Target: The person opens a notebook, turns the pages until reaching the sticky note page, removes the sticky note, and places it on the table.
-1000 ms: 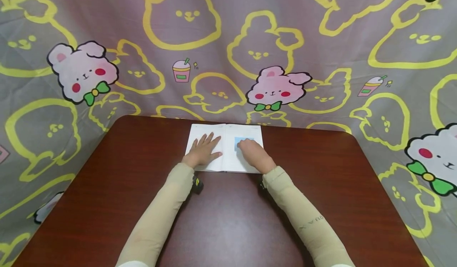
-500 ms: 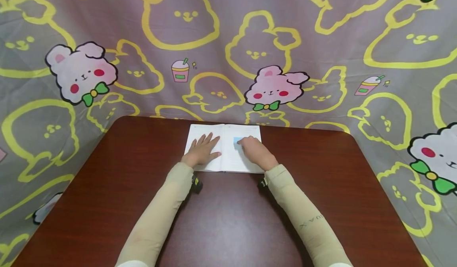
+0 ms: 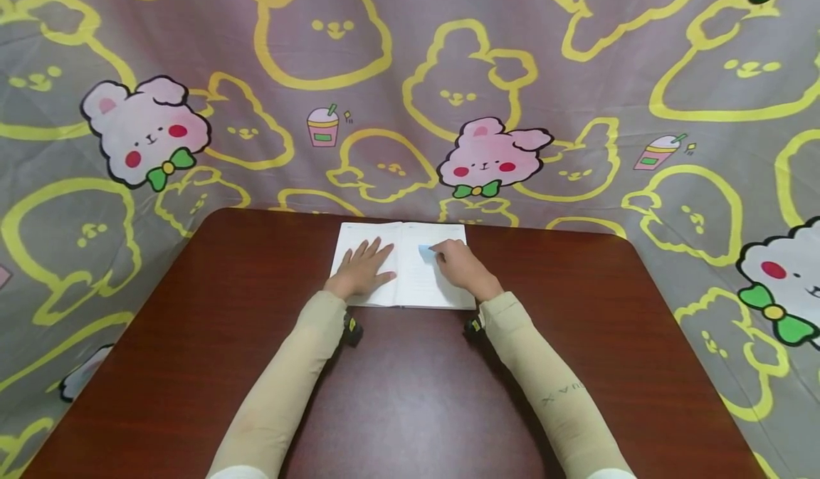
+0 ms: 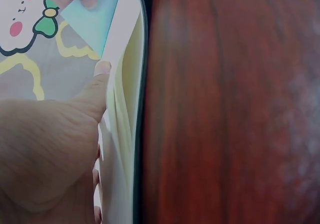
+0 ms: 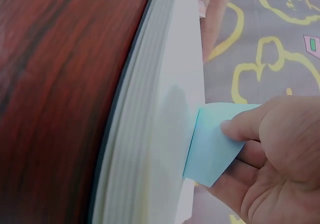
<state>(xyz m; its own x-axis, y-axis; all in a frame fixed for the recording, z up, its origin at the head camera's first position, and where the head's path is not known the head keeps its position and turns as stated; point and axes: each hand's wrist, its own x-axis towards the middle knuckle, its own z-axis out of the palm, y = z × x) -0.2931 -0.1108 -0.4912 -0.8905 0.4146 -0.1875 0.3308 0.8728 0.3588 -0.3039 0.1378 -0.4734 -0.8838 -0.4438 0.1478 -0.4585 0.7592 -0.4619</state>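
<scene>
An open notebook (image 3: 423, 290) with white pages lies near the far side of the table. My left hand (image 3: 364, 269) rests flat on its left page, fingers spread, the thumb (image 4: 102, 73) by the inner side. Over the right page, my right hand (image 3: 463, 265) pinches a light blue sticky note (image 5: 212, 141) between thumb and fingers. The note's held side is bent up off the page, while its other edge meets the paper in the right wrist view. In the left wrist view the blue note (image 4: 97, 16) appears beyond my left thumb.
The dark red-brown wooden table (image 3: 557, 337) extends around the notebook on all sides. Behind it hangs a grey curtain (image 3: 378, 59) printed with yellow outlines and cartoon rabbits. Small black devices sit under both wrists, including the left wrist camera (image 3: 352, 329).
My right hand has moved slightly right and lifted the sticky note's right side, so less of its blue face shows in the head view. My left hand stays on the left page.
</scene>
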